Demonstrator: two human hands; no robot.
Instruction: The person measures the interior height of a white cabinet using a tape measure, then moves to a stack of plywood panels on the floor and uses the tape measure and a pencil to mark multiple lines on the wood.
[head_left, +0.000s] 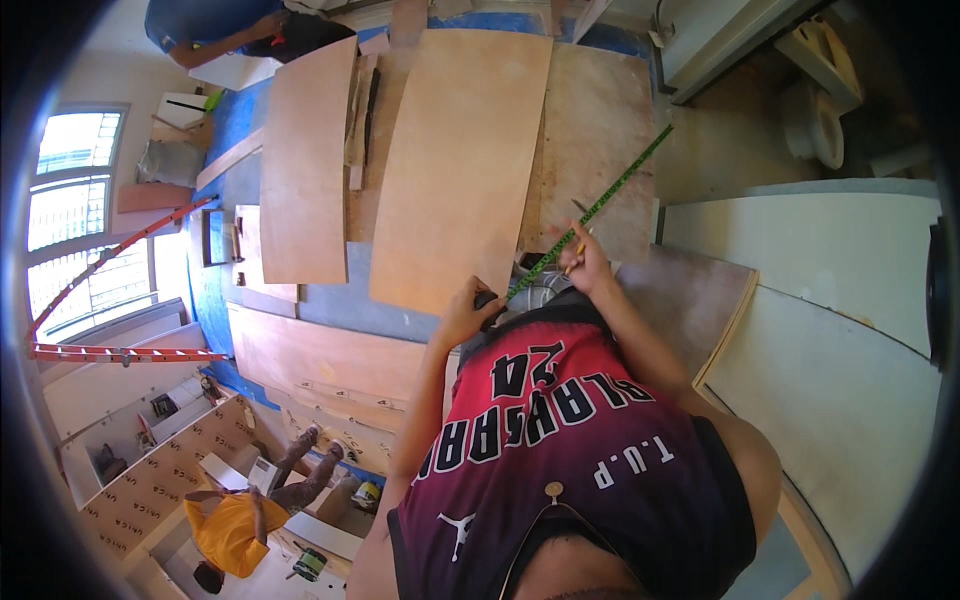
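Observation:
My left hand (466, 312) is closed round a dark tape measure case (487, 300), close to my waist. From it a green tape blade (625, 178) runs out stiffly, slanting up to the far right over the boards. My right hand (590, 266) is at the blade, its fingers bent and partly blurred. A thin yellow pencil (578, 252) sits in those fingers. Whether they also touch the blade I cannot tell. In front of me lies a large pale plywood sheet (460, 150), with a stained brown board (600, 140) at its right.
Another plywood panel (305, 165) and narrow wood strips (362, 120) lie farther left. An orange ladder (120, 250) stands at the left. A person in a yellow shirt (228, 532) works at lower left; another person's arm (225, 45) shows at the top. White panels (800, 240) are at right.

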